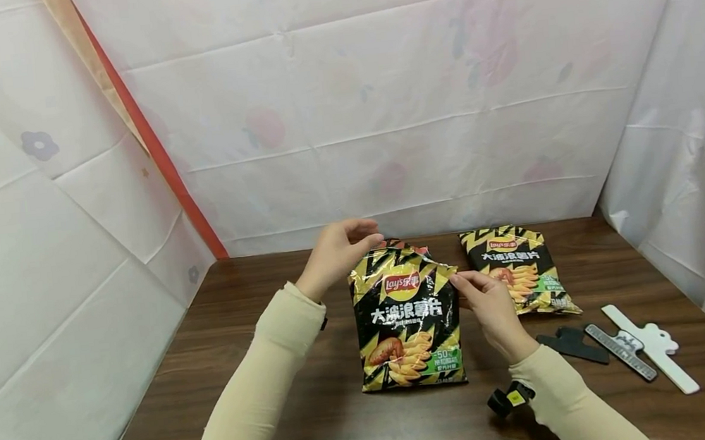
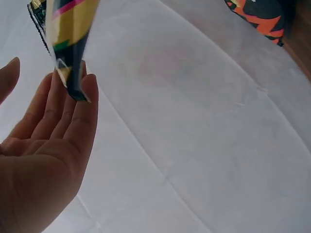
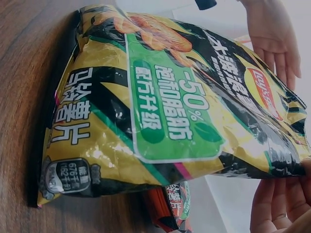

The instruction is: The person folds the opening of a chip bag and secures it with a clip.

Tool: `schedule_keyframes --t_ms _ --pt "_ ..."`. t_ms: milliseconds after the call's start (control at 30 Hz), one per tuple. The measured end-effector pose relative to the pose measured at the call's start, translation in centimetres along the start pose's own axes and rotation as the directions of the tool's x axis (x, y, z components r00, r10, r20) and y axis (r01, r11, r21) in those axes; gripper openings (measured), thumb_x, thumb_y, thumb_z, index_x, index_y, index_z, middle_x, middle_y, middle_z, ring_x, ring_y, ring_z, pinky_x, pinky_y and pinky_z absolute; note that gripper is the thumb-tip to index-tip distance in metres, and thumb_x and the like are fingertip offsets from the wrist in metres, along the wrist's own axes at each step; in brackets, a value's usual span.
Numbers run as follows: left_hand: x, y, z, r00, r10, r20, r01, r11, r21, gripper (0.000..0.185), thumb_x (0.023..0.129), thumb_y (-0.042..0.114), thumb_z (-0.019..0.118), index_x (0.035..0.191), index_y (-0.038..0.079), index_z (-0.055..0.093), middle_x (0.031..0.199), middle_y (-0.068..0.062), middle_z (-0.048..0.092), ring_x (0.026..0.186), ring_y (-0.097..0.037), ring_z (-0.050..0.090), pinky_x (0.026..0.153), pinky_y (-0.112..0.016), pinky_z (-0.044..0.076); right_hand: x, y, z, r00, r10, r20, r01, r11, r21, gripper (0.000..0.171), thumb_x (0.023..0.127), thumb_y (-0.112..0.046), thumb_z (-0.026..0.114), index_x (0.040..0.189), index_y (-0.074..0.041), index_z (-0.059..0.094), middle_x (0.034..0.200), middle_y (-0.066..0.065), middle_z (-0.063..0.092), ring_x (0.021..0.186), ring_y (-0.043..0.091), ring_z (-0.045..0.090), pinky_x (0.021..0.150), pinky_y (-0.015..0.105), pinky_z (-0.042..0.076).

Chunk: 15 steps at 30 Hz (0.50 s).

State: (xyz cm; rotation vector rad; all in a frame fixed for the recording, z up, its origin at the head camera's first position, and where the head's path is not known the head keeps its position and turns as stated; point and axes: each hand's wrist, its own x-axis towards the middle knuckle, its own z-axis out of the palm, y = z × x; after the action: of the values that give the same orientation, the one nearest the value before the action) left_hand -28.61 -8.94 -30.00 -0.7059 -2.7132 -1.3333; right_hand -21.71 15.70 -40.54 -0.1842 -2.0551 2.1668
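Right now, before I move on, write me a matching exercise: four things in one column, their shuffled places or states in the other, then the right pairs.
Things:
1. right hand
2. front chip bag
3. white clip
4. black clip

Places or states:
A. just right of the grey clip
B. pinching an upper right corner
C. just left of the grey clip
D. upright, Lay's label showing

Pairs: 1-B, 2-D, 3-A, 4-C

Makeshift booth, by the looks: wood-grain table (image 1: 206,354) under the hands (image 1: 338,258) (image 1: 490,311), printed cloth (image 1: 380,111) on 3 sides: ahead, left, right.
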Motion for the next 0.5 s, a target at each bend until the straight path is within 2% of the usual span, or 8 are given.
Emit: schedule_keyframes --t_ms 100,233,500 --pt "0.4 0.7 0.5 0.998 0.055 0.016 -0.056 0.997 0.062 0.035 0.094 0.031 0.067 0.123 0.012 0.068 0.115 -0.004 0.071 0.102 -0.016 0.068 0.088 -0.036 0.055 0.0 -0.1 0.0 1.0 -0.002 0.001 0.002 1.0 0.008 0.014 0.096 -0.02 0.065 0.099 -0.008 0.071 0.09 -0.012 0.066 0.08 0.004 0.066 0.074 0.024 0.057" --pt "0.7 1.5 1.1 0.992 0.121 0.048 -0.127 0.978 0.168 0.032 0.093 0.031 0.068 0.119 0.012 0.071 0.114 -0.004 0.073 0.098 -0.016 0.07 0.083 -0.034 0.056 0.0 -0.1 -0.1 1.0 -0.007 0.002 0.007 1.0 0.006 0.013 0.096 -0.021 0.065 0.098 -0.009 0.071 0.09 -0.013 0.066 0.081 0.004 0.066 0.074 0.023 0.057" --pt "1.1 2.0 1.9 0.981 0.132 0.141 -0.167 0.949 0.269 0.02 0.094 0.027 0.067 0.107 0.015 0.077 0.102 -0.001 0.076 0.082 -0.009 0.068 0.071 -0.028 0.055 0.0 0.1 -0.1 1.0 -0.011 0.003 0.011 1.0 0.009 0.012 0.096 -0.021 0.065 0.097 -0.011 0.072 0.09 -0.013 0.065 0.081 0.004 0.066 0.074 0.023 0.057"
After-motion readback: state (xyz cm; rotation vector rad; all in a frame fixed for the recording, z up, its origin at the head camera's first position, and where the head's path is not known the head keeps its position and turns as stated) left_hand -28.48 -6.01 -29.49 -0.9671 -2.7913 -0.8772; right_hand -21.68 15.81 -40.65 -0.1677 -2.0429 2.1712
